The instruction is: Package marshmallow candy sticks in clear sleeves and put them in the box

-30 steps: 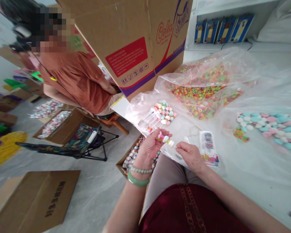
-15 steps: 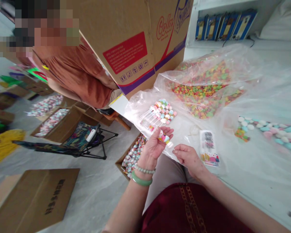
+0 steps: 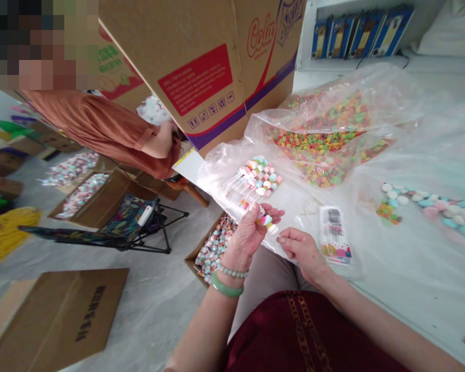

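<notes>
My left hand (image 3: 251,232), with a green bangle and a bead bracelet on its wrist, is closed on a short string of pastel candies (image 3: 266,221). My right hand (image 3: 300,247) is pinched just right of the string's end; what it holds is too small to make out. Both hands hover over the near edge of a clear plastic sheet (image 3: 391,248) on the table. A pile of finished candy strings (image 3: 258,178) lies on the sheet just beyond my left hand.
A bag of small coloured ring candies (image 3: 325,139) lies further back, pastel round candies (image 3: 434,206) to the right, a printed packet (image 3: 333,235) beside my right hand. A big Cola cardboard box (image 3: 209,67) stands behind. A person in an orange top (image 3: 108,132) sits left. A floor box of candies (image 3: 213,248) is below.
My left hand has shifted slightly up and right with the candy string; my right hand stays pinched beside it. The person in orange has leaned over to the left.
</notes>
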The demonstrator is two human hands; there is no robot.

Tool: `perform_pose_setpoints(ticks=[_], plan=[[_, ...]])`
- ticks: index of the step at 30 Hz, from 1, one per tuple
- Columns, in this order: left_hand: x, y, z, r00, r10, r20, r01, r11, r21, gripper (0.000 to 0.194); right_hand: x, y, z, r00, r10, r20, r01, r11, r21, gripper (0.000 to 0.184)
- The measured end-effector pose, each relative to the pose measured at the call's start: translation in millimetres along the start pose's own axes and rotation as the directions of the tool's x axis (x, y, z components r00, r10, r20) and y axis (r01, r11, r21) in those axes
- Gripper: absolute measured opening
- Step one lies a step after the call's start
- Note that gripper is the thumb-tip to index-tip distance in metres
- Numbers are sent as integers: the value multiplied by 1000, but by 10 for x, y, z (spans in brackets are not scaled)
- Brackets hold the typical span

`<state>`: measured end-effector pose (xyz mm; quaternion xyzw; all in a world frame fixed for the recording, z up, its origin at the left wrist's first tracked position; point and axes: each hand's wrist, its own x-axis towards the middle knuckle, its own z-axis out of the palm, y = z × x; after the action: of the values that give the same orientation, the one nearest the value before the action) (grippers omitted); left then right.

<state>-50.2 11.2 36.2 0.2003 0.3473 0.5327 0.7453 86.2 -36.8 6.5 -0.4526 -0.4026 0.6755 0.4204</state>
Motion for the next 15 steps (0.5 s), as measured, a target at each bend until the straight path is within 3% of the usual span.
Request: perform_pose_setpoints(ticks=[3, 7, 10, 15], plan=[[14, -12, -36, 996, -86, -38, 87, 996, 17, 26, -14, -5, -47, 982, -184, -41, 154, 908, -389, 18], [60, 27, -105, 988, -97, -123, 91, 995, -51, 27, -49, -21, -102, 922, -388, -1, 232, 554, -800, 24], [96, 59, -140, 977, 6, -211, -21, 997, -71, 20, -69, -21, -117, 880, -468, 78, 252, 323, -912, 26], [125, 55, -115, 960, 51, -275, -81, 992, -99, 10, -49, 10, -102, 895, -437, 94, 238, 287, -928, 25]])
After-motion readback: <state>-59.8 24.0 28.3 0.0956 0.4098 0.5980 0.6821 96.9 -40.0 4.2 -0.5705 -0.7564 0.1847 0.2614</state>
